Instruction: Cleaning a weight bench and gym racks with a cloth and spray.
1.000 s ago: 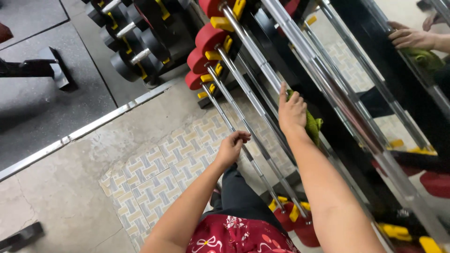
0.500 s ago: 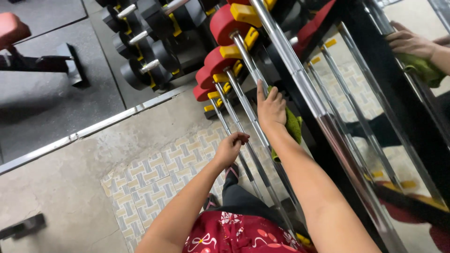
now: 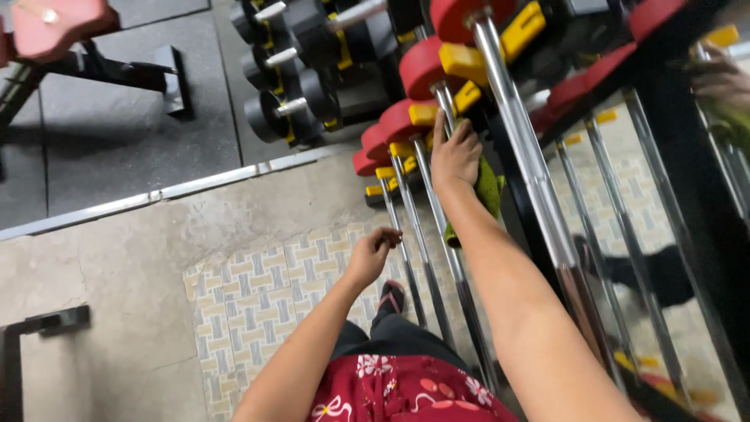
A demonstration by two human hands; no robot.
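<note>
My right hand (image 3: 455, 155) presses a green cloth (image 3: 489, 190) against a chrome barbell bar (image 3: 444, 234) on a rack, near the bar's yellow collar (image 3: 466, 98) and red end plate (image 3: 420, 67). The cloth hangs below my palm. My left hand (image 3: 373, 250) is loosely curled next to the lowest chrome bar (image 3: 400, 242); I cannot tell whether it touches it. Several more bars with red plates and yellow collars lie side by side on the rack.
A mirror (image 3: 664, 219) at right reflects the bars, a hand and a cloth. Black dumbbells (image 3: 289, 105) sit on a rack at top. A bench frame (image 3: 117, 66) with a red pad stands top left. A metal strip (image 3: 156, 195) divides rubber mat from tiled floor.
My right hand has slid the cloth along the bar toward the red plates. My left hand stays by the lowest bar. The view has shifted, showing more of the bench.
</note>
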